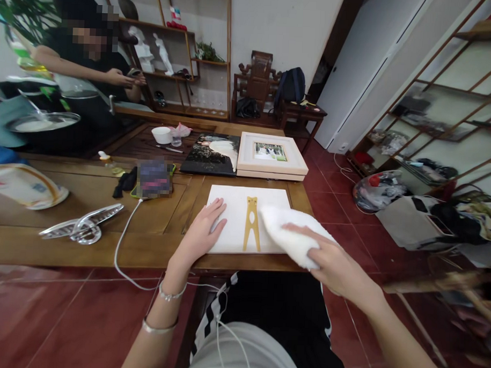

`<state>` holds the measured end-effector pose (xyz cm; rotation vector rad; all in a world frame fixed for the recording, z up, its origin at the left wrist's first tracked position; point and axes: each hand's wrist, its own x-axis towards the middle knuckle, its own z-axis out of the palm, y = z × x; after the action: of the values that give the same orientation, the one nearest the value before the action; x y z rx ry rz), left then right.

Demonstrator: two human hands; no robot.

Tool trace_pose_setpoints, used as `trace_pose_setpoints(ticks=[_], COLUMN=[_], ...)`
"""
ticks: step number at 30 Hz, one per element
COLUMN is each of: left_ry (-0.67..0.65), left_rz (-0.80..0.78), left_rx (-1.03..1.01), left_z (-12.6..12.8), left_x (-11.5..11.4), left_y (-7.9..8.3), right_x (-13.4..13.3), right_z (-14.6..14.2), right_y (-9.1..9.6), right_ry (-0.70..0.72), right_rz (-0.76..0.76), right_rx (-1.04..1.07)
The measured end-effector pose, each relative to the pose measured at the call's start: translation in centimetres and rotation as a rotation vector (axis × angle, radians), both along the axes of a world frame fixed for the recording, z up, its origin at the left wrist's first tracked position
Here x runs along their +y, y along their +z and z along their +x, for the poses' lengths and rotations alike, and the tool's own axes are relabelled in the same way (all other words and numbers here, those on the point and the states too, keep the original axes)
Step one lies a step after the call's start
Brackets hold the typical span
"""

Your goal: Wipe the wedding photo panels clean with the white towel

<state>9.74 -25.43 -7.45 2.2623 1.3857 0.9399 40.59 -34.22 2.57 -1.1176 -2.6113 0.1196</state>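
Observation:
A white rectangular board lies face down on the wooden table, with a gold stand piece down its middle. My left hand lies flat and open on the board's left edge. My right hand presses a white cloth onto the board's right side, fingers spread over the cloth.
Behind the board lie a framed photo in a pale frame and a dark photo print. A phone with a white cable, a silver metal object, a white bowl and a plate rest on the table. Another person stands at far left. Bags clutter the floor right.

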Motion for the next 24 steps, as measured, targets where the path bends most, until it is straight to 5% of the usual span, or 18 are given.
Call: trace_pose_setpoints(ticks=[5, 13, 24], left_ry=[-0.002, 0.000, -0.001], left_rz=[-0.002, -0.021, -0.028], left_rx=[0.006, 0.002, 0.007], left_z=[-0.1, 0.0, 0.0], left_x=[0.1, 0.0, 0.0], left_y=[0.0, 0.3, 0.3], right_x=[3.7, 8.8, -0.6], right_z=[-1.2, -4.1, -3.8], right_y=[0.2, -4.0, -3.4], right_ry=[-0.094, -0.137, -0.087], right_rz=[0.347, 0.047, -0.087], right_rx=[-0.045, -0.253, -0.228])
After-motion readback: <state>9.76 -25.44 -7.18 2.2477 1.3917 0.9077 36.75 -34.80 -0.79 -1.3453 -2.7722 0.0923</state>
